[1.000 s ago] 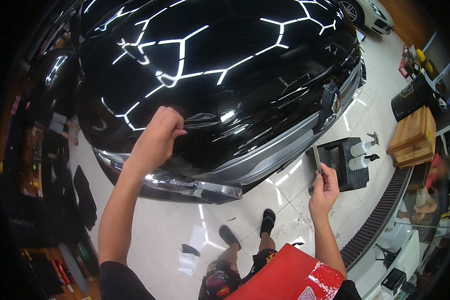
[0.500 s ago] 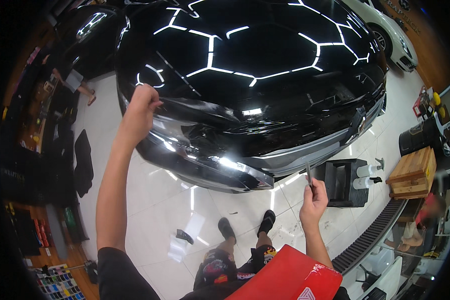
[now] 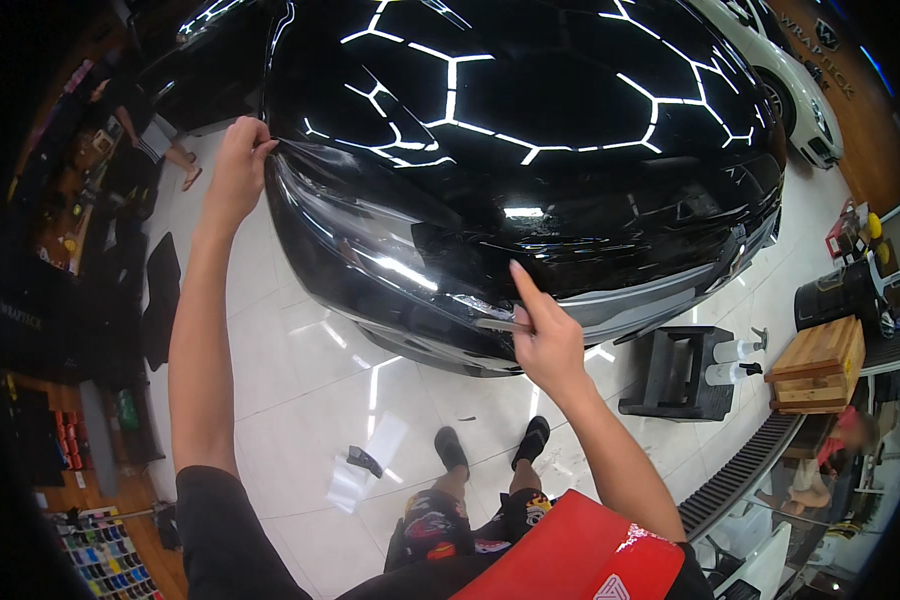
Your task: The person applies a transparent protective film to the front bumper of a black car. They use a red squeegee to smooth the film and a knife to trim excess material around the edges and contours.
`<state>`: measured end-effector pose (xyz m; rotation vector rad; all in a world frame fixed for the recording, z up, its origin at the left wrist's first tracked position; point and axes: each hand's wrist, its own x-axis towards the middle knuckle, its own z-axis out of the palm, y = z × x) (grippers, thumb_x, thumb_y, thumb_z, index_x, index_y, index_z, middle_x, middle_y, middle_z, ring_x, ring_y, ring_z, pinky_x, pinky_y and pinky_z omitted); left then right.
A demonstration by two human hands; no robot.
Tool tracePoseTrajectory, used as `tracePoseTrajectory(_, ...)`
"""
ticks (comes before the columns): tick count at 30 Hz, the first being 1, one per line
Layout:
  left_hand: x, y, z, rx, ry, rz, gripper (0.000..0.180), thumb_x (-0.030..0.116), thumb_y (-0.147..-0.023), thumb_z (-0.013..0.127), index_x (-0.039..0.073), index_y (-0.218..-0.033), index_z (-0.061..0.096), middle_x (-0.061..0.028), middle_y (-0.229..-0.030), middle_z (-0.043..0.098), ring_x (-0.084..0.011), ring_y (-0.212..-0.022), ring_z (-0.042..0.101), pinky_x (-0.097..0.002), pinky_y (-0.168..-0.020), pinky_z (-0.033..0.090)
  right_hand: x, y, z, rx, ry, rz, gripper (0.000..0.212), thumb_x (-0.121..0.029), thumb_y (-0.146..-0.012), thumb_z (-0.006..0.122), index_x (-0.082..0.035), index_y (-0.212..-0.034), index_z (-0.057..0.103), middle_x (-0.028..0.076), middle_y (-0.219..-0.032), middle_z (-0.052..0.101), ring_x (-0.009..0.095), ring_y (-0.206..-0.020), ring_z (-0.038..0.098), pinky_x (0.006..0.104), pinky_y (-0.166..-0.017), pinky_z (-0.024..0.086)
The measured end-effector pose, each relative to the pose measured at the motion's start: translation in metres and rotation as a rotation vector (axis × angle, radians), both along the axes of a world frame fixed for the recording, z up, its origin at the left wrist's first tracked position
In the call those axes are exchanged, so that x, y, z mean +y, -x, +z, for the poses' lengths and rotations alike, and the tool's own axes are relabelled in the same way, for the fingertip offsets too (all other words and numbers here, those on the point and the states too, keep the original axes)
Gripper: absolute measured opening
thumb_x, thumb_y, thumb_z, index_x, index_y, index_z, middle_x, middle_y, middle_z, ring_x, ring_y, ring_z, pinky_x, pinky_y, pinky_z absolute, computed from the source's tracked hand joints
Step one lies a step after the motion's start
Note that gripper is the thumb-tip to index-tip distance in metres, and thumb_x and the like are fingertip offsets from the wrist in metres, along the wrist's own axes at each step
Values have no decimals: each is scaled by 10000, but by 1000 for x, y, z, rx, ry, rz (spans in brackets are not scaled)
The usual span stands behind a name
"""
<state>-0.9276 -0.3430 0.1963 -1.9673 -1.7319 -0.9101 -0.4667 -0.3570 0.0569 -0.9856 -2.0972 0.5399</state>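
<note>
A glossy black car (image 3: pixel 560 90) stands in front of me, its hood reflecting hexagonal lights. My left hand (image 3: pixel 238 165) is closed in a pinch at the hood's left front corner. From its fingers a thin see-through film (image 3: pixel 320 160) stretches towards the headlight (image 3: pixel 365 235). My right hand (image 3: pixel 550 345) is closed round a slim grey tool (image 3: pixel 497 324), held low beside the front bumper. Its index finger points out towards the wrinkled, shiny film (image 3: pixel 590 245) over the car's nose. Whether that fingertip touches the film, I cannot tell.
A black step stool (image 3: pixel 675 375) with white spray bottles (image 3: pixel 732 362) beside it stands right of the bumper. Further right is a wooden box (image 3: pixel 818 365). A red pouch (image 3: pixel 580 550) hangs at my front. Clear film scraps (image 3: pixel 365 465) lie on the floor. Another person (image 3: pixel 155 135) stands far left.
My left hand has moved left and up, drawing the film out towards the hood's corner. My right hand has come left and up to the bumper with the grey tool, its index finger now extended.
</note>
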Motion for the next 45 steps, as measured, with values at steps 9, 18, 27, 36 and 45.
tracePoseTrajectory(9, 25, 14, -3, 187, 38, -63, 163, -46, -935, 653, 0, -1015, 519, -165, -1001, 544, -371, -979, 555, -427, -836, 469, 45, 49, 25, -679, -246, 100, 998, -119, -781, 705, -247, -1686, 303, 137, -755, 681, 283, -550, 678, 421, -527, 559)
tracePoseTrajectory(18, 41, 93, -21, 387, 127, 71, 220, -36, -922, 581, 36, -1128, 555, -142, -1141, 593, -378, -1152, 568, -459, -954, 503, 62, 42, 55, -981, -250, 224, 968, -113, -838, 673, -159, -1705, 245, 122, -668, 685, 246, -518, 659, 370, -511, 497)
tracePoseTrajectory(27, -187, 302, -135, 433, 211, 987, 251, 30, -1000, 454, -27, -1221, 559, -260, -1155, 642, -466, -1121, 623, -554, -982, 498, 53, 60, 58, -950, -222, 273, 969, -97, -842, 675, -134, -1704, 235, 100, -641, 673, 230, -517, 657, 369, -513, 491)
tracePoseTrajectory(36, -417, -92, -401, -441, 1301, 752, 386, 83, -842, 671, -86, -1187, 636, -297, -1126, 702, -460, -1095, 669, -507, -981, 535, 43, 51, 49, -947, -184, 176, 980, -124, -846, 681, -149, -1707, 213, 129, -727, 700, 269, -599, 701, 394, -548, 541)
tracePoseTrajectory(45, -489, -214, -451, -440, 1304, 420, 324, 196, -831, 745, -73, -1010, 719, -291, -1042, 732, -470, -1025, 686, -499, -1004, 524, -19, 47, 25, -681, -154, 278, 887, -146, -854, 697, -301, -1658, 359, 149, -945, 702, 333, -668, 720, 443, -583, 589)
